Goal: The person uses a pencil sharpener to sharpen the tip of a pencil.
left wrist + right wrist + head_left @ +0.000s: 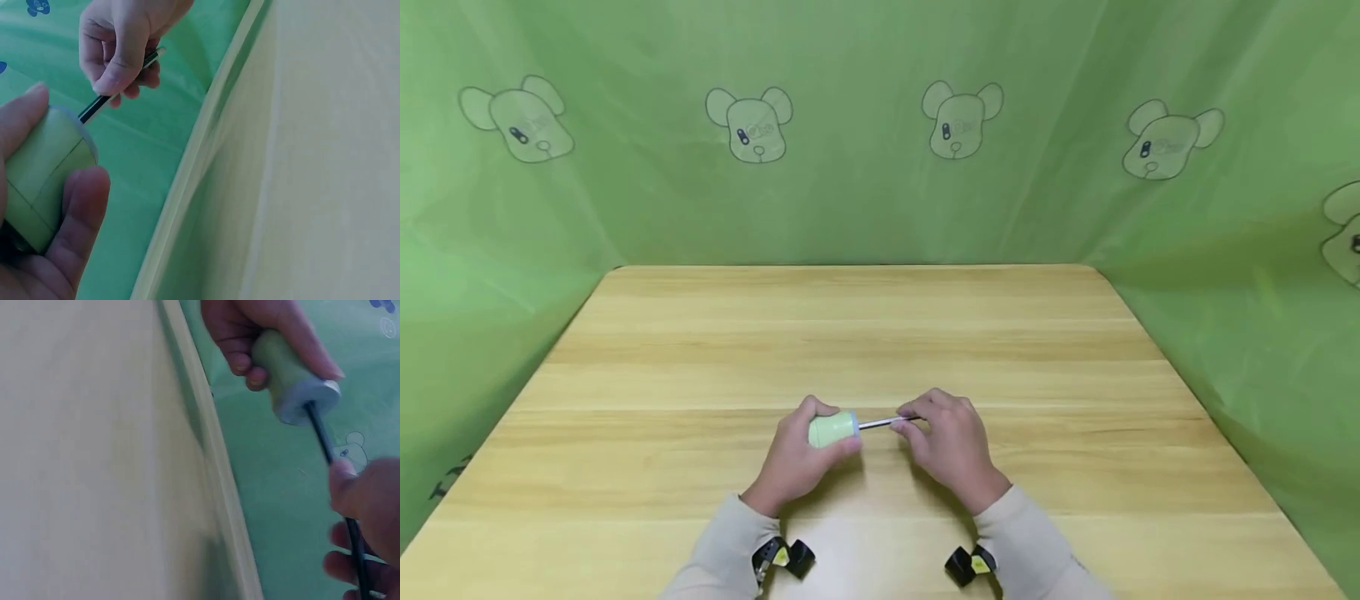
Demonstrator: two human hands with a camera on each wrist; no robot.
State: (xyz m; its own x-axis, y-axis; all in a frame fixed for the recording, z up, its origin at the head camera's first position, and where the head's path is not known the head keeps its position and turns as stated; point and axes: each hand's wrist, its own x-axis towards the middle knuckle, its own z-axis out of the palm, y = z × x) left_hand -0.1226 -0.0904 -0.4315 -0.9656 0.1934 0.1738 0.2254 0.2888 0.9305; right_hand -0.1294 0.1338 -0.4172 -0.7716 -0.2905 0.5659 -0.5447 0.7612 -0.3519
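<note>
No text readable; dark lettering (451, 478) on green cloth (865, 212) partly hidden.

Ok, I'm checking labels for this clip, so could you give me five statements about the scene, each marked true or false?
1. The left hand grips a pale green cylinder. True.
2. The green cylinder stands upright by itself. False: it is held on its side in the left hand.
3. The right hand pinches a thin dark stick with its fingers. True.
4. The dark stick is apart from the green cylinder. False: one end goes into the green cylinder.
5. A green sheet with printed animal faces hangs behind the wooden table. True.
</note>
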